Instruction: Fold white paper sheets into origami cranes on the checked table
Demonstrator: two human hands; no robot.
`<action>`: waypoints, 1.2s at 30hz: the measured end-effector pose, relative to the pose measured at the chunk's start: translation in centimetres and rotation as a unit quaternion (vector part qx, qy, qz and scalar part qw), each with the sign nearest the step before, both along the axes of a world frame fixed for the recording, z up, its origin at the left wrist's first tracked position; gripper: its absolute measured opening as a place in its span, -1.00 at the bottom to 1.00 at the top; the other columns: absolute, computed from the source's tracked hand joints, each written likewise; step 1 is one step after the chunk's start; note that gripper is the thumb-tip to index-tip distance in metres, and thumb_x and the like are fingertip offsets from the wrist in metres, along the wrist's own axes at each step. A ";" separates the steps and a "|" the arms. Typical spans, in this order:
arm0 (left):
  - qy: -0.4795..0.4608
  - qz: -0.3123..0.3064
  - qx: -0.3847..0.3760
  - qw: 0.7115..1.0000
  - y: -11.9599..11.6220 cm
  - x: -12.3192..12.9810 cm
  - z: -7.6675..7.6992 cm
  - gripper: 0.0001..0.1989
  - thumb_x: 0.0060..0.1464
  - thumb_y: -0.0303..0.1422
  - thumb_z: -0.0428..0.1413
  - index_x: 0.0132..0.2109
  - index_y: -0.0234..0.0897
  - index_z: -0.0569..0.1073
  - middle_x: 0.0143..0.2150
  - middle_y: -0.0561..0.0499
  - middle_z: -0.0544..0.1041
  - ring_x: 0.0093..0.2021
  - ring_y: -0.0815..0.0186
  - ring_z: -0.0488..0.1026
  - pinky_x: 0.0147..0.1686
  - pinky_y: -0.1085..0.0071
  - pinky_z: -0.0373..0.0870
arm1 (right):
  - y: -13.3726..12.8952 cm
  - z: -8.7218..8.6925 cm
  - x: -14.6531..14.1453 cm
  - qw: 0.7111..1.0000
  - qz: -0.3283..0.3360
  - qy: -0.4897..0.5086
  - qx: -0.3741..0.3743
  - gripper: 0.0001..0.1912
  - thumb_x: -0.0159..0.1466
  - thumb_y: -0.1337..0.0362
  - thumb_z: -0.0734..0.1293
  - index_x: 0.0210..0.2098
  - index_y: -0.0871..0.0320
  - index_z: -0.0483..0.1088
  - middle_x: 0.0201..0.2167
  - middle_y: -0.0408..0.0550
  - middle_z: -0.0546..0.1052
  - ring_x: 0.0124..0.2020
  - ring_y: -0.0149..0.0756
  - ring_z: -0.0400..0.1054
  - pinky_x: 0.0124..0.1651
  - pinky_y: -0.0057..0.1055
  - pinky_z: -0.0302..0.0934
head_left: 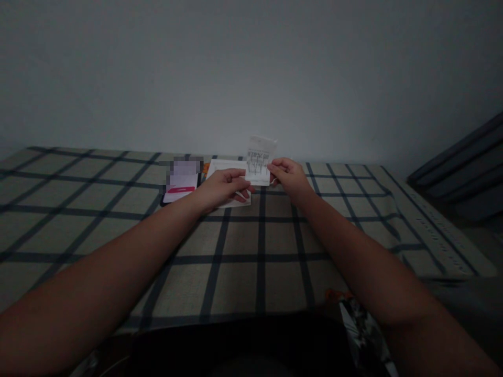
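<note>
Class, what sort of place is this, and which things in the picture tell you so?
Probably a room in a home: a checked cloth covers the table, a plain wall stands behind it, and a lit phone lies on the cloth.

one packet (258, 163), one phone (184, 181), one checked cloth (240, 238)

Small white packet (258, 163), dark-printed, apparently clear-topped, upright between both hands (228, 189).
</note>
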State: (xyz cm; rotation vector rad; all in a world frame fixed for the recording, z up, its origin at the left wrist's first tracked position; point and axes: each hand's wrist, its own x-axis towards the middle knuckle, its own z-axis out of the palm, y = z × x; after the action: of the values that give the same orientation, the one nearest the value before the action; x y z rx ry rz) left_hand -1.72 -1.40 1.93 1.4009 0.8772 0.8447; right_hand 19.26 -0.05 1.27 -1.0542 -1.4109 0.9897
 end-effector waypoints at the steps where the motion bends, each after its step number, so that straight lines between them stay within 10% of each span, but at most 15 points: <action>1: 0.003 -0.004 0.003 1.000 0.0 0.0 0.0 -0.83 0.08 -0.37 0.22 -0.16 -0.34 0.55 -0.29 -0.09 0.64 -0.44 0.39 0.52 -0.36 0.42 0.50 | 0.1 -0.1 0.1 1.000 0.000 0.002 0.002 -0.75 0.16 0.12 0.41 -0.32 0.15 0.36 -0.55 -0.21 0.44 -0.54 -0.48 0.32 -0.47 -0.50 0.24; 28: -0.041 0.140 0.078 0.986 0.5 0.1 -0.2 -0.78 0.07 -0.21 0.17 -0.33 -0.31 0.48 -0.38 0.00 0.54 -0.39 0.35 0.46 -0.40 0.46 0.40 | -1.0 0.5 0.1 0.985 0.157 -0.058 -0.027 -0.71 0.22 0.05 0.37 -0.31 0.18 0.48 -0.44 -0.10 0.53 -0.39 -0.40 0.41 -0.36 -0.45 0.26; 36: -0.024 0.169 0.137 0.976 0.6 0.2 -0.4 -0.61 -0.05 -0.29 0.30 -0.06 -0.30 0.50 -0.31 0.03 0.54 -0.36 0.36 0.51 -0.35 0.42 0.52 | -0.9 0.5 0.1 0.989 0.135 -0.059 -0.002 -0.67 0.18 0.01 0.41 -0.40 0.17 0.40 -0.53 -0.18 0.44 -0.49 -0.45 0.30 -0.38 -0.45 0.20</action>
State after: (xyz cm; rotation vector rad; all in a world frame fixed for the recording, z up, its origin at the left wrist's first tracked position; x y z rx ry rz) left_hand -1.53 -0.75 1.51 1.4809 1.0069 1.2928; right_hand 19.31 -0.98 1.73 -0.9536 -1.6818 1.1379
